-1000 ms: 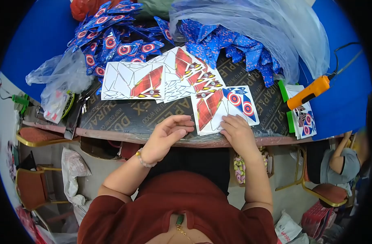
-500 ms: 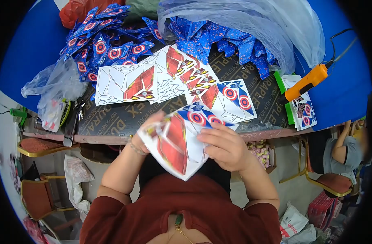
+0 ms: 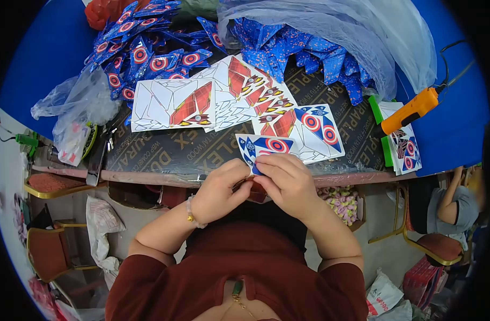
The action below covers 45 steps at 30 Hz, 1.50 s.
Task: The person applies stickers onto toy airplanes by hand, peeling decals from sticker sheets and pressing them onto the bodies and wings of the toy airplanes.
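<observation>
Pinching the sheet (image 3: 277, 145) at the near edge of the table (image 3: 357, 179) with left hand (image 3: 220, 187) and right hand (image 3: 292, 186) close together, clamping thumb-to-finger on its lower part, apparently to steady something so thin, just short of the loose sheets (image 3: 175, 107), seemingly fanned for easy reach.

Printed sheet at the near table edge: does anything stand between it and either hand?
Nothing visible does: the left hand and right hand both touch the printed sheet; the other sheets lie beyond it.
</observation>
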Tool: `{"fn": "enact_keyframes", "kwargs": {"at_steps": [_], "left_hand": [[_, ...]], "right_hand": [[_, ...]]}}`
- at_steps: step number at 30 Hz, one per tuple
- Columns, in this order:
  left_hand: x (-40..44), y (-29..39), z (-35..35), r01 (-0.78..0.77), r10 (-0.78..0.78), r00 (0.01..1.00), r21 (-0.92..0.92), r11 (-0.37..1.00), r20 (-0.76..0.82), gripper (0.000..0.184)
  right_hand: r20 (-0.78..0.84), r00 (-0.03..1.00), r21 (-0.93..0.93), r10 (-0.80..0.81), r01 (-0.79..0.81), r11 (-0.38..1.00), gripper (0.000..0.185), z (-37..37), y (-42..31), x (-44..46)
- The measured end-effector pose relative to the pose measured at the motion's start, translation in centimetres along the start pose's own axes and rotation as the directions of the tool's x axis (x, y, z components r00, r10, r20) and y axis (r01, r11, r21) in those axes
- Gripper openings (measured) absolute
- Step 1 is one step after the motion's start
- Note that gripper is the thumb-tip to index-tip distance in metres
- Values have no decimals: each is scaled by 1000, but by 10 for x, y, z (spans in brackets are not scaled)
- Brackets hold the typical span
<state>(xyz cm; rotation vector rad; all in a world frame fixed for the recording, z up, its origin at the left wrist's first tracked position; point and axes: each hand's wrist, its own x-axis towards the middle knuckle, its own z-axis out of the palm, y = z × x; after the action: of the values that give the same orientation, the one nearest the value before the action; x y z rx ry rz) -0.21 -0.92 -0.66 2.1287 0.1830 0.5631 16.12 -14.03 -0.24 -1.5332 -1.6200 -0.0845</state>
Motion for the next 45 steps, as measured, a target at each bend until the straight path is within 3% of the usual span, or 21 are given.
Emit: {"fn": "enact_keyframes", "kwargs": {"at_steps": [7, 9, 11, 13, 14, 16, 17, 18, 19, 20, 22, 23, 24, 27, 30, 31, 33, 34, 38, 40, 45], "left_hand": [[-4, -2, -9, 0, -1, 1000, 34, 999, 29, 17], [-5, -8, -7, 240, -233, 971, -288, 927, 58, 23], [-3, -10, -10, 387, -361, 922, -386, 837, 142, 28], [3, -17, -8, 455, -449, 883, -486, 746, 139, 25], [6, -19, -9, 484, -490, 862, -508, 713, 133, 26], [11, -37, -10, 418, -457, 886, -579, 700, 86, 27], [9, -42, -10, 417, -459, 885, -579, 700, 82, 27], [11, -39, -9, 402, -451, 888, -627, 667, 90, 28], [13, -35, -7, 388, -443, 891, -673, 630, 99, 29], [15, -32, -5, 408, -446, 882, -721, 561, 152, 31], [22, -8, -15, 443, -401, 889, -633, 634, 221, 32], [18, -25, -5, 415, -376, 895, -756, 506, 240, 37], [17, -29, -3, 378, -347, 915, -745, 550, 209, 40], [15, -30, -7, 330, -317, 934, -732, 596, 163, 55], [8, -24, -12, 352, -282, 934, -692, 630, 217, 65], [5, -22, -12, 338, -254, 941, -689, 641, 225, 66], [4, -17, -14, 309, -193, 950, -668, 676, 245, 70], [4, -15, -15, 315, -186, 948, -662, 680, 259, 70], [3, -12, -21, 329, -169, 939, -641, 693, 299, 72], [1, -13, -25, 361, -184, 925, -622, 695, 332, 72], [4, -12, -29, 379, -157, 908, -603, 702, 388, 73]], "right_hand": [[-16, 980, 210, 196, -189, 959, 9, -9, -1, 7], [14, 990, 200, 137, -137, 970, 8, -9, -2, 9], [40, 998, 197, 53, -60, 979, 9, -4, -3, 8], [-4, 985, 158, 172, -170, 973, 8, -8, -2, 7], [-80, 916, 261, 393, -362, 895, 12, -11, -4, 7], [-295, 782, 516, 550, -354, 780, 17, -20, 0, 6], [-480, 770, 447, 419, -196, 873, 14, -22, -3, 5], [-485, 863, 246, 144, -23, 969, 12, -26, -6, 5], [-426, 894, 47, -137, 173, 984, 10, -33, -12, 7], [-4, 971, -44, -240, 240, 970, 11, -49, -25, 7], [-63, 848, 13, -526, 528, 849, 25, -11, -28, 9], [18, 835, 18, -550, 549, 835, 27, 9, -27, 13], [99, 816, 24, -570, 571, 821, 28, 22, -25, 15], [143, 891, 194, -431, 402, 895, 33, 9, -11, 21], [-89, 976, -145, -199, 185, 972, 40, -7, 18, 34], [-152, 985, -125, -79, 60, 990, 41, -10, 18, 46], [-57, 998, 90, 28, -23, 996, 40, -9, 27, 50], [127, 955, 279, 267, -293, 915, 35, -14, 19, 48], [190, 965, 340, 181, -238, 910, 29, -13, 19, 48], [302, 896, 503, 324, -439, 744, 25, -14, 15, 48], [405, 807, 648, 430, -585, 488, 24, -15, 16, 45]]}}
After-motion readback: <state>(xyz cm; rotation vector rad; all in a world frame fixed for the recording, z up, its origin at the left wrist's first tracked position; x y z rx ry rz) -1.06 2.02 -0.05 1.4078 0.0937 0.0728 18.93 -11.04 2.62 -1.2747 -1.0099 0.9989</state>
